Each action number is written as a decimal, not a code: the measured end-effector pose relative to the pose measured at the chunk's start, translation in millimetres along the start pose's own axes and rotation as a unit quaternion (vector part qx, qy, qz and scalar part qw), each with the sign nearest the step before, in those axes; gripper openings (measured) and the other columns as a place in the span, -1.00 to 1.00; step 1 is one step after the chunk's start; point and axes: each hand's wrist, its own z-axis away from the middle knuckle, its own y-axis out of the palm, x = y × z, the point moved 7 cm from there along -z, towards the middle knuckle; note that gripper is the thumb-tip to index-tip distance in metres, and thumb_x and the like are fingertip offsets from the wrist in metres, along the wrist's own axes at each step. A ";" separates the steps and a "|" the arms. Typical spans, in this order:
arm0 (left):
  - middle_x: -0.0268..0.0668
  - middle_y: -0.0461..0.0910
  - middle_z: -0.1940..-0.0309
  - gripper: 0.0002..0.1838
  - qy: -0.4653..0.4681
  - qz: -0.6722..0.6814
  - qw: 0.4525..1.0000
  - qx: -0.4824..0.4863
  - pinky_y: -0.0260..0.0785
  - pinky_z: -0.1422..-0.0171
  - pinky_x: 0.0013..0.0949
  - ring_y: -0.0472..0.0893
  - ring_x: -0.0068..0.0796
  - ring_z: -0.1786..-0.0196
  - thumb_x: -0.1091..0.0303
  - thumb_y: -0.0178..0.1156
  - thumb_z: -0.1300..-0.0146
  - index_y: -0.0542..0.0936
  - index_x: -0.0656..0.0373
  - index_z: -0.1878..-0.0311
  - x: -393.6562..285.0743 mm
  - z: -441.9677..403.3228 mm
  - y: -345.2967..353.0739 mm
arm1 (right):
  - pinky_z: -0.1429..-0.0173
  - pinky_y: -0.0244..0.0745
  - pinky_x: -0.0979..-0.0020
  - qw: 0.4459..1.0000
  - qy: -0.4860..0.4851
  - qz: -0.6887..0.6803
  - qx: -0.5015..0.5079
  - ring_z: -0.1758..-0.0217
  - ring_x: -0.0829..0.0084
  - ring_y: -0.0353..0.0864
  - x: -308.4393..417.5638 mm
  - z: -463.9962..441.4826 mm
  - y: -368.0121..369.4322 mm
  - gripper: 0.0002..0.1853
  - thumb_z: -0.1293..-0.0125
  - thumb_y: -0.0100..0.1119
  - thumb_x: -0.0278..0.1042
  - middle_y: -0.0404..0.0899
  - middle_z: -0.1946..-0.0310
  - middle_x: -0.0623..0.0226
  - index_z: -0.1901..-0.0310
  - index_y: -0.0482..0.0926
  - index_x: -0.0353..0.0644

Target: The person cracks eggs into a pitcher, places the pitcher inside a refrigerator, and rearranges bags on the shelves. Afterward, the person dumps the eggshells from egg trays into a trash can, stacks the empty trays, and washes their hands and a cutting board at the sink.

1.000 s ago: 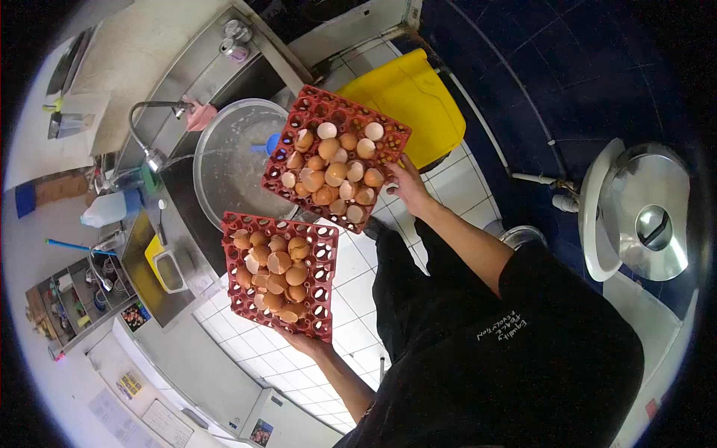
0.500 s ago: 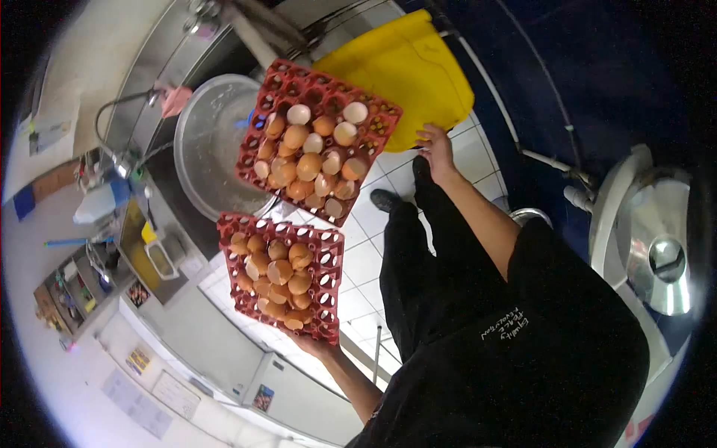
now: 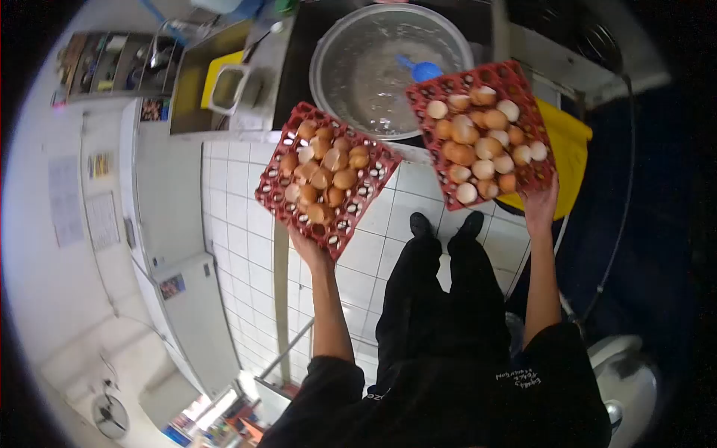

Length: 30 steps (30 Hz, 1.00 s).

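Observation:
My left hand [image 3: 312, 249] is closed on the near edge of a red egg tray [image 3: 381, 160] piled with cracked brown eggshells [image 3: 321, 177]. At the near right corner of a second red egg tray [image 3: 536, 112], my right hand [image 3: 543, 203] grips the edge, its fingers partly hidden beneath. Brown and whitish shells [image 3: 489, 148] lie heaped on that one. Both trays are tilted and stand apart from each other. Beyond them is a large metal basin [image 3: 317, 75] with cloudy liquid and a blue scoop [image 3: 426, 71] inside.
A yellow lid or panel [image 3: 571, 142] is behind the right tray. To the left, a counter [image 3: 269, 67] bears a small metal pan [image 3: 230, 88]. White cabinet doors [image 3: 172, 194] line the left side above a white tiled floor [image 3: 358, 254].
My right hand has gone from empty beside the yellow panel to gripping the second tray. The view has turned, bringing the basin to the top middle. My left hand still holds its tray.

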 end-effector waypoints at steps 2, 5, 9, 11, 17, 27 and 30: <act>-0.03 0.42 -0.61 -0.35 0.055 0.019 0.998 0.007 0.56 -0.57 0.01 0.57 -0.01 -0.55 -0.03 -0.20 -0.82 0.26 0.25 -0.70 -2.5 -38.6 7.7 | -0.56 0.42 0.02 1.000 -0.015 0.000 0.017 -0.59 0.21 0.44 -8.5 -9.7 10.9 -0.20 -0.65 0.12 0.35 0.40 -0.61 0.26 -0.70 0.26 0.07; -0.02 0.43 -0.57 -0.37 0.087 -0.040 0.993 -0.064 0.59 -0.55 -0.02 0.57 -0.06 -0.54 -0.01 -0.20 -0.82 0.29 0.28 -0.66 14.8 -119.4 -18.3 | -0.61 0.39 0.08 0.999 -0.036 -0.018 0.019 -0.62 0.28 0.43 -5.9 -17.2 8.3 -0.26 -0.68 0.10 0.30 0.40 -0.62 0.34 -0.68 0.30 0.06; -0.03 0.41 -0.60 -0.31 0.094 -0.015 0.993 -0.066 0.41 -0.62 -0.18 0.50 -0.17 -0.54 -0.05 -0.16 -0.84 0.31 0.38 -0.67 10.4 -181.4 -4.7 | -0.70 0.33 0.04 0.996 -0.085 -0.012 -0.011 -0.67 0.23 0.39 8.1 -6.3 26.4 -0.32 -0.74 0.01 0.25 0.40 -0.63 0.31 -0.68 0.34 0.06; -0.03 0.42 -0.58 -0.31 0.104 -0.039 0.991 -0.081 0.41 -0.61 -0.17 0.51 -0.18 -0.52 -0.06 -0.15 -0.84 0.32 0.37 -0.65 -1.6 -189.2 8.8 | -0.75 0.27 0.03 0.990 -0.109 -0.026 -0.090 -0.66 0.18 0.41 10.5 4.8 39.8 -0.34 -0.77 -0.08 0.25 0.43 -0.63 0.27 -0.67 0.35 0.03; -0.05 0.43 -0.57 -0.37 0.051 0.029 0.993 -0.100 0.54 -0.53 -0.12 0.57 -0.17 -0.49 -0.03 -0.15 -0.83 0.34 0.33 -0.62 9.0 -201.4 16.3 | -0.66 0.43 -0.02 0.978 -0.156 -0.012 -0.140 -0.60 0.09 0.51 17.6 0.1 56.1 -0.35 -0.76 -0.18 0.18 0.50 -0.55 0.19 -0.61 0.41 -0.08; -0.15 0.29 -0.73 -0.19 -0.087 0.069 0.993 0.041 0.43 -0.69 0.08 0.42 -0.03 -0.68 -0.31 -0.19 -0.73 0.16 0.01 -0.80 -13.2 -182.7 31.4 | -0.53 0.57 0.00 0.953 -0.177 -0.020 -0.246 -0.47 0.05 0.62 23.7 -0.8 47.9 -0.39 -0.71 -0.21 0.08 0.59 -0.47 0.15 -0.50 0.51 -0.15; -0.13 0.24 -0.73 -0.10 -0.118 0.092 0.987 0.062 0.39 -0.66 0.27 0.35 0.08 -0.70 -0.45 -0.17 -0.65 0.13 -0.05 -0.81 11.7 -216.2 -4.3 | -0.50 0.57 -0.02 0.958 -0.155 -0.043 -0.237 -0.39 0.06 0.67 21.2 -7.3 39.9 -0.39 -0.69 -0.13 0.13 0.64 -0.41 0.14 -0.43 0.58 -0.18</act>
